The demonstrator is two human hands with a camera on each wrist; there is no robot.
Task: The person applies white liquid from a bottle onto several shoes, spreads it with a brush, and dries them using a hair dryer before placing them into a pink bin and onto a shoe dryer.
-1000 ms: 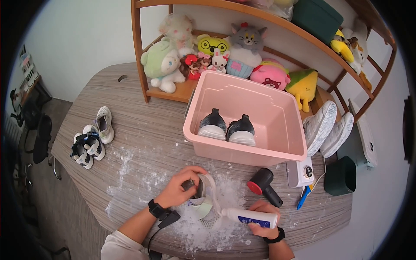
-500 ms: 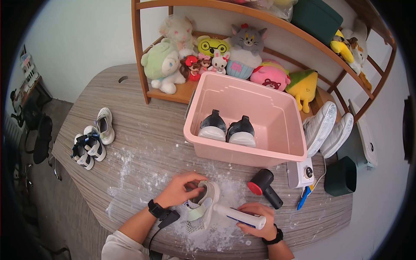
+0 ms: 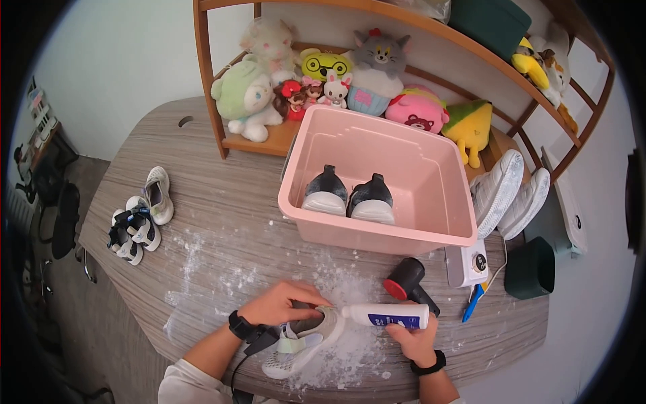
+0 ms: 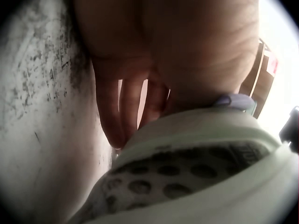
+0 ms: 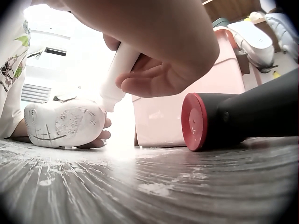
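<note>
grey wood-grain table spreads under us, dusted with white powder near our edge. behind the powder stands the pink plastic tub, and in it a pair of dark shoes. just beside the tub's right wall lean two white sneakers. at the far left edge lie small children's shoes. a black hair dryer with a red end lies near our right hand. our left hand curls over the small white sneaker and grips it on its side. our right hand grips the white bottle, its nozzle touching the sneaker.
</note>
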